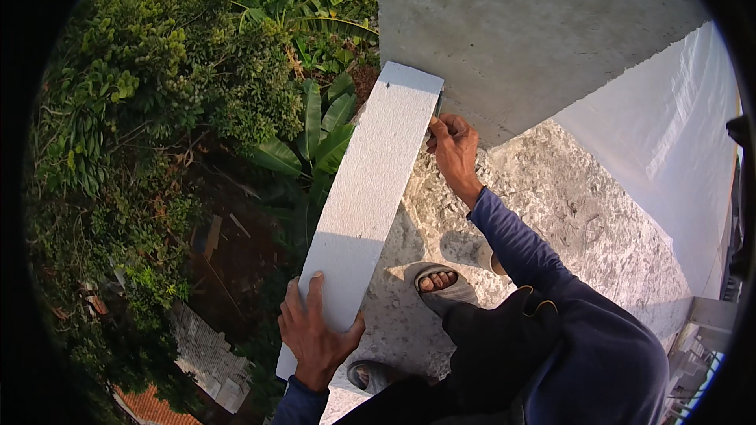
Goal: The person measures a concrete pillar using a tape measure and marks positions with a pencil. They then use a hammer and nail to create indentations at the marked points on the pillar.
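Note:
A long white block (365, 177) with a rough face lies along the edge of the concrete ledge, its far end by the grey wall. My left hand (317, 330) grips its near end, fingers and thumb on either side. My right hand (450, 142) is closed in a pinch beside the block's upper right edge, by a dark, thin thing that I cannot make out, mostly hidden by the fingers and block.
A grey wall (520, 24) stands ahead, white sheeting (661, 134) to the right. My sandalled feet (441, 287) stand on rough concrete (567, 212) beside a short pale cylinder (492, 261). Left, beyond the edge, are trees (142, 110) and roofs (206, 358) far below.

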Tool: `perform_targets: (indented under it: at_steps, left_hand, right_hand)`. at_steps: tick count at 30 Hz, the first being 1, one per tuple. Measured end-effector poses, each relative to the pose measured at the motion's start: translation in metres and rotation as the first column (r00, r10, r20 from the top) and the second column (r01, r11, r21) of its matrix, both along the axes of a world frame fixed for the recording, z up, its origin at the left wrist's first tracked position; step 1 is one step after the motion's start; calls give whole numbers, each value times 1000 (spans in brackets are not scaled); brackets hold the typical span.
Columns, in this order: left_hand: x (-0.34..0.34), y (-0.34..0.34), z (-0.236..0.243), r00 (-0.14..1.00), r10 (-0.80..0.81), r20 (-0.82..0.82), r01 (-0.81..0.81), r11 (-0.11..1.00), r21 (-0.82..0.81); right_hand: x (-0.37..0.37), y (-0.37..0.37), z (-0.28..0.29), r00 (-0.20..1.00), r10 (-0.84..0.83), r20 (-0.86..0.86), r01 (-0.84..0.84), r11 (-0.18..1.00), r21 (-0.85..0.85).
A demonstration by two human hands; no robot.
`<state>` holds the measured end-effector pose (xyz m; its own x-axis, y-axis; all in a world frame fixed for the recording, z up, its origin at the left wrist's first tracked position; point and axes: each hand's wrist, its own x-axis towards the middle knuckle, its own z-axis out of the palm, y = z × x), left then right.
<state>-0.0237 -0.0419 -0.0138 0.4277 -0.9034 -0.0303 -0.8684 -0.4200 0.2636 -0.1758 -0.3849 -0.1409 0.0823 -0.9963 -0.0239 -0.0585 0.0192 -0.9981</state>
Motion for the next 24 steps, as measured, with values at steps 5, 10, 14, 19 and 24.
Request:
perform_targets:
  at_steps: [5,10,14,19,24]
  left_hand:
    - [-1,1,2,1000,6,5,-6,1000,1]
    - [-3,0,2,1000,14,4,-14,1000,13]
    - [-2,0,2,1000,14,0,-14,1000,7]
    - [-1,-1,3,1000,18,-4,-18,1000,12]
    - [-1,-1,2,1000,13,1,-13,1000,11]
  right_hand:
    - [-6,10,-1,999,28,-26,-26,995,97]
    - [-10,16,-2,994,21,-109,-30,997,-77]
    - [-5,7,2,989,-41,-139,18,986,-164]
    - [-6,-1,5,982,-21,-186,-9,988,-156]
    - [-7,-4,-3,982,-10,-188,-20,988,-156]
